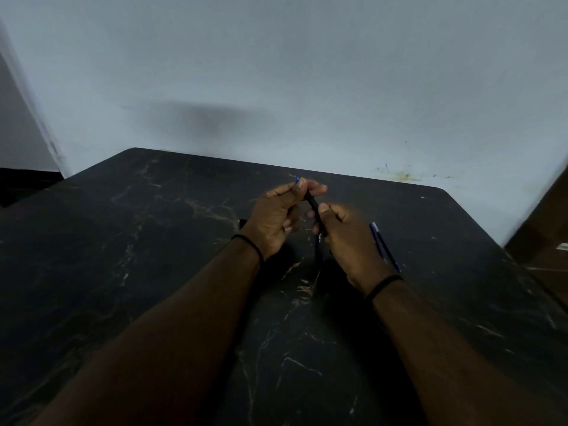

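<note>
**Camera placement: one view**

Head view, single, wide-angle. Mounted on the person's head, facing forward and down across the tabletop (pixel 153 272) from its near edge. Close range: left hand (pixel 273 216) and right hand (pixel 347 241) sit mid-frame. Far edge, both far corners and the wall (pixel 307 72) behind fall inside the view.

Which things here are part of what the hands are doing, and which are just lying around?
In use: dark pen, held by left hand and right hand.
Lying about: blue pen on the black marble table.
</note>
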`<state>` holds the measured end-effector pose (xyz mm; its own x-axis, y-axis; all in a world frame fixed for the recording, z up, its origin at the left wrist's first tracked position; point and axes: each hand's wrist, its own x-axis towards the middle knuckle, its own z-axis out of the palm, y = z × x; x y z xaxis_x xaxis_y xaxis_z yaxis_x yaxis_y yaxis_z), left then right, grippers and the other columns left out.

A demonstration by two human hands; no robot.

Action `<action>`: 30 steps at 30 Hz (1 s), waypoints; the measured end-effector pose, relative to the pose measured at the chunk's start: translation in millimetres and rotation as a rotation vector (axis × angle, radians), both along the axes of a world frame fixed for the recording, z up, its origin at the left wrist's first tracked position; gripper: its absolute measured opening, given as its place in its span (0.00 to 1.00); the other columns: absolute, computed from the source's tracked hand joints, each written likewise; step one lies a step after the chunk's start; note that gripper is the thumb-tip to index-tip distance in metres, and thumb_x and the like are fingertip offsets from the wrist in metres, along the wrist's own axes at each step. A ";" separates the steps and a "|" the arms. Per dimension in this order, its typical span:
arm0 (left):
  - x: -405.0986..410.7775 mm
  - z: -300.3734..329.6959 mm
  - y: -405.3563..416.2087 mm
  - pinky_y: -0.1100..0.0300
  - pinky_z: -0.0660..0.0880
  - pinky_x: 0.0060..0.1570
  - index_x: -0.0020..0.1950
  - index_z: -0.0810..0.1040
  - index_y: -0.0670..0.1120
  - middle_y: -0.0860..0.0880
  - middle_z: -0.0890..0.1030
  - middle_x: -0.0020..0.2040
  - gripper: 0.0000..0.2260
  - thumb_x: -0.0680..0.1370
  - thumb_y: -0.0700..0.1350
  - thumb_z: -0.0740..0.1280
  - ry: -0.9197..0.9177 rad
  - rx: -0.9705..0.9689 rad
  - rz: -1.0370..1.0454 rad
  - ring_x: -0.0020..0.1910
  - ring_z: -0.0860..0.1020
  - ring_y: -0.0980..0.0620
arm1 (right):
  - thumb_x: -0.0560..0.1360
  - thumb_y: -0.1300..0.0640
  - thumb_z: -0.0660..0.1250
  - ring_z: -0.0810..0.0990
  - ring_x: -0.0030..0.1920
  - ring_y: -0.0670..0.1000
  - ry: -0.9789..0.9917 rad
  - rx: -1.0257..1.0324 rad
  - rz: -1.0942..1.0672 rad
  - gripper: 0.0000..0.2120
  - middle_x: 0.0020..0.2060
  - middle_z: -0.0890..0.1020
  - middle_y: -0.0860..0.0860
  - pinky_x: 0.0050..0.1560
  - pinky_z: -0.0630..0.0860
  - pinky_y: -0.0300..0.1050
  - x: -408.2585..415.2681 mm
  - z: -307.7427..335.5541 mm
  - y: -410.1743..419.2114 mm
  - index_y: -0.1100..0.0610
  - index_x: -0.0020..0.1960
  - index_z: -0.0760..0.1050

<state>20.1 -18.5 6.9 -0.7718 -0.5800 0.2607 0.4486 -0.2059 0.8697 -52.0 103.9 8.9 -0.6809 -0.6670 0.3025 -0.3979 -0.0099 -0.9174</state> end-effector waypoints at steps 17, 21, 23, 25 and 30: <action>1.8 -6.2 -3.9 0.61 0.51 0.22 0.48 0.83 0.43 0.50 0.71 0.33 0.08 0.77 0.47 0.68 -0.067 0.081 0.059 0.20 0.59 0.59 | 0.75 0.55 0.73 0.78 0.40 0.47 -0.024 -0.022 0.021 0.05 0.43 0.83 0.53 0.45 0.76 0.47 -7.2 -1.8 3.8 0.51 0.46 0.76; 1.2 -6.4 -4.9 0.62 0.50 0.22 0.46 0.84 0.45 0.50 0.70 0.32 0.08 0.78 0.47 0.67 -0.069 0.088 0.047 0.19 0.59 0.59 | 0.78 0.46 0.68 0.79 0.37 0.46 -0.033 0.001 0.025 0.09 0.41 0.85 0.52 0.42 0.75 0.48 -3.7 -0.5 5.1 0.51 0.50 0.78; 0.2 -6.5 -5.1 0.65 0.52 0.20 0.45 0.84 0.45 0.49 0.69 0.32 0.09 0.79 0.47 0.67 -0.070 0.093 0.051 0.19 0.59 0.59 | 0.82 0.45 0.61 0.74 0.29 0.41 -0.013 0.028 0.002 0.17 0.35 0.84 0.51 0.36 0.71 0.44 -4.0 -1.4 5.5 0.55 0.47 0.81; 0.0 -7.0 -5.8 0.65 0.53 0.19 0.46 0.84 0.45 0.49 0.69 0.32 0.09 0.79 0.47 0.67 -0.078 0.079 0.049 0.19 0.59 0.58 | 0.82 0.46 0.60 0.71 0.25 0.39 0.017 0.052 -0.004 0.17 0.33 0.83 0.51 0.33 0.69 0.42 -5.1 -2.4 5.8 0.54 0.44 0.81; 1.4 -7.5 -6.6 0.65 0.54 0.19 0.46 0.85 0.46 0.50 0.70 0.32 0.09 0.80 0.47 0.66 -0.083 0.060 0.025 0.20 0.60 0.58 | 0.76 0.56 0.73 0.76 0.38 0.47 -0.021 -0.036 0.041 0.07 0.40 0.81 0.52 0.42 0.74 0.47 -6.7 -2.8 3.1 0.50 0.46 0.74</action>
<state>21.5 -25.1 -0.6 -0.7745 -0.6118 0.1608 0.3809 -0.2481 0.8907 -58.8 106.9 6.0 -0.6595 -0.6837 0.3124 -0.3769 -0.0588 -0.9244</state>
